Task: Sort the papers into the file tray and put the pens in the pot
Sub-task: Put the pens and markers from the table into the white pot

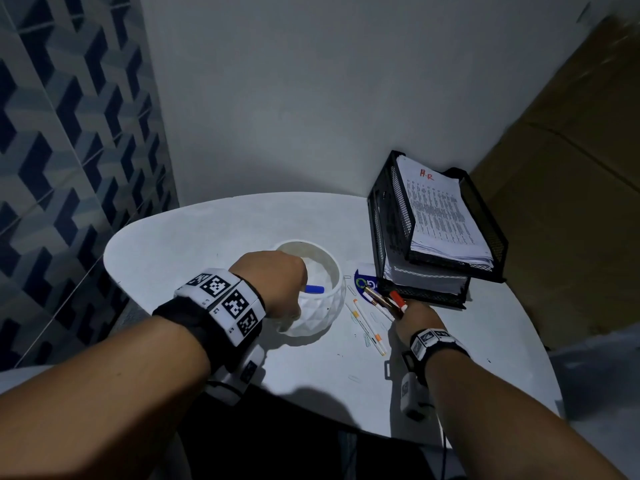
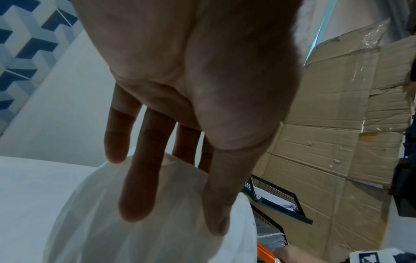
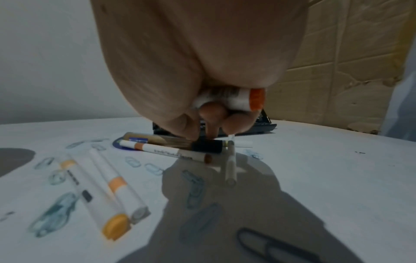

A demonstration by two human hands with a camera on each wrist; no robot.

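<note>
My left hand (image 1: 289, 289) hovers over the near rim of the white faceted pot (image 1: 334, 268), fingers straight and holding nothing in the left wrist view (image 2: 178, 220). A blue-capped pen (image 1: 315, 289) pokes out beside that hand at the pot (image 2: 90, 213). My right hand (image 1: 410, 315) grips an orange-capped marker (image 3: 245, 99) in its curled fingers (image 3: 210, 110) and touches a black-capped pen (image 3: 207, 146) on the table. Two white pens with orange bands (image 1: 369, 323) lie loose beside it. The black mesh file tray (image 1: 493, 244) holds stacks of papers (image 1: 440, 209) in both tiers.
Several paper clips (image 3: 193, 185) are scattered on the white round table (image 1: 207, 230) around the pens. A blue and white card (image 1: 363, 277) lies under the pens by the tray. Cardboard (image 1: 571, 168) stands against the wall at right.
</note>
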